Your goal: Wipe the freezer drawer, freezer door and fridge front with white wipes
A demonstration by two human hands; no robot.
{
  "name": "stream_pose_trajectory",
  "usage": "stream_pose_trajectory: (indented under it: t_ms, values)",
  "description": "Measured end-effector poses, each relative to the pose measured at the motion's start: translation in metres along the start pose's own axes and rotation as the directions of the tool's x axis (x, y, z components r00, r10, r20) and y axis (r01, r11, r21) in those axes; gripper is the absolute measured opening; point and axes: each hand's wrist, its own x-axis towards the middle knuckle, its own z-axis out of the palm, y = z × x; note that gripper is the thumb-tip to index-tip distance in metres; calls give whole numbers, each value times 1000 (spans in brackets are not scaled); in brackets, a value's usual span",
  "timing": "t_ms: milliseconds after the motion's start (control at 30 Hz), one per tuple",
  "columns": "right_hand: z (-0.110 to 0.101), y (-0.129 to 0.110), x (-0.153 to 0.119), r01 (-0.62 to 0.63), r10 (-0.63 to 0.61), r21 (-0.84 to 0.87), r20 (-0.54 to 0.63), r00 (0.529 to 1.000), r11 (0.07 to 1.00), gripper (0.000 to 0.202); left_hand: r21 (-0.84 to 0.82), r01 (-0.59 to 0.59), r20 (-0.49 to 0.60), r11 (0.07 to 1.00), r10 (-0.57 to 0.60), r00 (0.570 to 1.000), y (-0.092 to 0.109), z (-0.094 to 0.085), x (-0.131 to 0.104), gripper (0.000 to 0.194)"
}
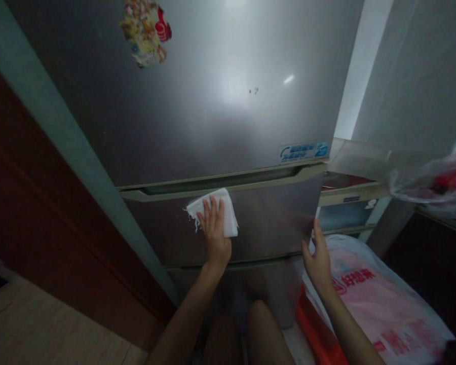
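A folded white cloth (pixel 230 215) with a frayed left edge lies flat against the middle drawer front (pixel 269 218) of a metallic grey refrigerator. My left hand (pixel 215 230) presses on the cloth, fingers stretched over it and holding it to the surface. At the drawer's right edge is my right hand (pixel 319 256), thumb apart on the front side and fingers upright along the side. It looks open, and whether it touches the edge is hard to tell. Just above the cloth runs the recessed handle (pixel 228 181) of the drawer.
A white plastic bag with red print (pixel 383 299) stands right of the refrigerator, beside an orange-red object (pixel 319 334). Clear plastic wrapping (pixel 421 177) juts in at the right. A dark red door or panel (pixel 61 203) borders the left. My knees (pixel 264 324) are close below.
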Motion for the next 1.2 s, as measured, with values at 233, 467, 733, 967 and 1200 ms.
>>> stream_pose_trajectory:
  t_ms: [233, 467, 733, 967, 1200]
  values:
    - [-15, -3, -21, -91, 94, 87, -30, 995, 992, 61, 44, -241, 284, 969, 220, 933, 63, 43, 25, 76]
    - [-42, -14, -48, -260, 285, 262, -61, 957, 929, 59, 48, -491, 395, 870, 435, 809, 126, 92, 69, 55]
    - [-65, -3, -73, -348, 378, 305, -44, 925, 887, 60, 3, -764, 570, 645, 627, 531, 136, 137, 66, 41]
    - [-72, 7, -101, -421, 439, 308, 13, 898, 853, 60, -110, -813, 689, 571, 634, 352, 113, 160, -27, 28]
    - [-80, 9, -117, -444, 462, 317, 20, 886, 838, 51, -195, -810, 705, 553, 653, 276, 98, 170, -59, 22]
